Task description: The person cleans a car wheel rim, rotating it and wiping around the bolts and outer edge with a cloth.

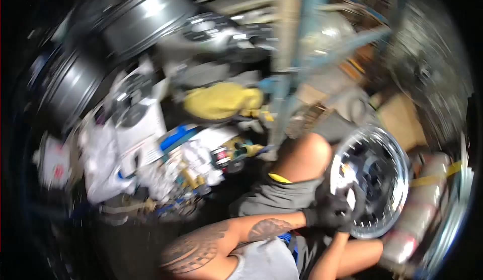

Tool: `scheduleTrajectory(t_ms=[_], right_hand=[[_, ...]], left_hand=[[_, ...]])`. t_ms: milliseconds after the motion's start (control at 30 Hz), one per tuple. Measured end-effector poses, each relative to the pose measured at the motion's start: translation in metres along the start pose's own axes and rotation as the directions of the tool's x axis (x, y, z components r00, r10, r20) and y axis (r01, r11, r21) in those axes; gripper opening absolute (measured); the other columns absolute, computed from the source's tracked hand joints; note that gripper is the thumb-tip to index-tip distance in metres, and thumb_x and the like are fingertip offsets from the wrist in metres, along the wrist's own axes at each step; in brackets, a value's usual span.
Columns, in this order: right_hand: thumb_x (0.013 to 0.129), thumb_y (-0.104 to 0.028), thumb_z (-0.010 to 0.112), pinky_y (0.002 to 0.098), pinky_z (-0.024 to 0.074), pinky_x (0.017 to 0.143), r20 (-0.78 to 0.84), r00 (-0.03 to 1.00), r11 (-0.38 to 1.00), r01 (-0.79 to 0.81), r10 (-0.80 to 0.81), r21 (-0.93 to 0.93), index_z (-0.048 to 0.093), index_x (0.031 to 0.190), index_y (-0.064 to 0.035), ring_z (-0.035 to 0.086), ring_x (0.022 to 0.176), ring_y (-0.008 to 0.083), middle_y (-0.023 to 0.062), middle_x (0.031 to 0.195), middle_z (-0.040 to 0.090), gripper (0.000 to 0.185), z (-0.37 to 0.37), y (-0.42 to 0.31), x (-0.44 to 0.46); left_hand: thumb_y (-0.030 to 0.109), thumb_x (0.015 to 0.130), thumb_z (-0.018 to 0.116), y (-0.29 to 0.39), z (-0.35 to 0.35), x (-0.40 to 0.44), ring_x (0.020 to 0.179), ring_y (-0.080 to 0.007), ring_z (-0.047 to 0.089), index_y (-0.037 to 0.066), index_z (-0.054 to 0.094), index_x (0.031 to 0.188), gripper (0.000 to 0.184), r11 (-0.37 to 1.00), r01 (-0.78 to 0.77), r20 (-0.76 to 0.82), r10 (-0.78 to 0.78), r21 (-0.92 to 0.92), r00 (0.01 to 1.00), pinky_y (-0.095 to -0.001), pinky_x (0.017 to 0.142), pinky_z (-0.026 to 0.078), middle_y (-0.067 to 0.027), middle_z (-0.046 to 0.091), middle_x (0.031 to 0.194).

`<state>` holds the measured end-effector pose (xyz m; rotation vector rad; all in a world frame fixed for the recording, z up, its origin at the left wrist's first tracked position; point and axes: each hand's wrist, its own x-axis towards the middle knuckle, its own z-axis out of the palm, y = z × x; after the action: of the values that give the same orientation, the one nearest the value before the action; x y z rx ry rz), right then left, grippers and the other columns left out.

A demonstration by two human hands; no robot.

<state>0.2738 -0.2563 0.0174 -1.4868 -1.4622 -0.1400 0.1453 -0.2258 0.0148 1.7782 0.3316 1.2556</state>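
Note:
A shiny wheel rim [401, 194] with a polished lip, dark spokes and small bolts round its edge leans between my bent legs. My left hand [322, 212], in a black glove, is at the rim's near left edge, its fingers smeared by motion. Close beside it, my right hand [355, 208], gloved in black too, is curled in front of the rim's face. A small white piece [350, 198] shows at the right hand's fingers; blur hides what it is. Where the gloves overlap, I cannot tell one hand's fingers from the other's.
A wrapped cylinder [420, 207] with a yellow band lies right of the rim. Cardboard [401, 119] sits behind it. Leftward are a yellow bundle [221, 100], crumpled white paper [198, 159], a white bag [103, 169] and large wheels [151, 21]. A blue post [284, 99] stands ahead.

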Motion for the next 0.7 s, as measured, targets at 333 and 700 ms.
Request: scheduleTrajectory(t_ms=[333, 700], right_hand=[[0.091, -0.018, 0.068, 0.0419, 0.0554, 0.09, -0.142, 0.971, 0.969, -0.21, 0.191, -0.133, 0.074, 0.128, -0.0213, 0.07, 0.105, 0.0301, 0.0089, 0.116, 0.071, 0.038, -0.026, -0.008, -0.004], [0.086, -0.014, 0.069, 0.044, 0.0585, 0.091, -0.169, 0.976, 0.979, -0.157, 0.135, -0.128, 0.066, 0.136, -0.0148, 0.071, 0.107, 0.0324, 0.0113, 0.116, 0.067, 0.05, -0.066, 0.021, -0.017]], left_hand=[[0.013, 0.092, 0.068, -0.025, -0.007, -0.018, 0.093, -0.0186, 0.061, -0.001, 0.061, 0.119, 0.032, 0.997, -0.025, 0.124, 0.016, 0.07, 0.992, -0.0324, 0.085, 0.052, -0.0072, 0.061, 0.105], [0.025, 0.094, 0.076, 0.023, 0.023, 0.042, 0.083, -0.0165, 0.056, -0.001, 0.067, 0.12, 0.038, 0.995, 0.088, 0.412, -0.061, -0.046, 0.909, -0.0332, 0.082, 0.049, -0.0083, 0.063, 0.102]])
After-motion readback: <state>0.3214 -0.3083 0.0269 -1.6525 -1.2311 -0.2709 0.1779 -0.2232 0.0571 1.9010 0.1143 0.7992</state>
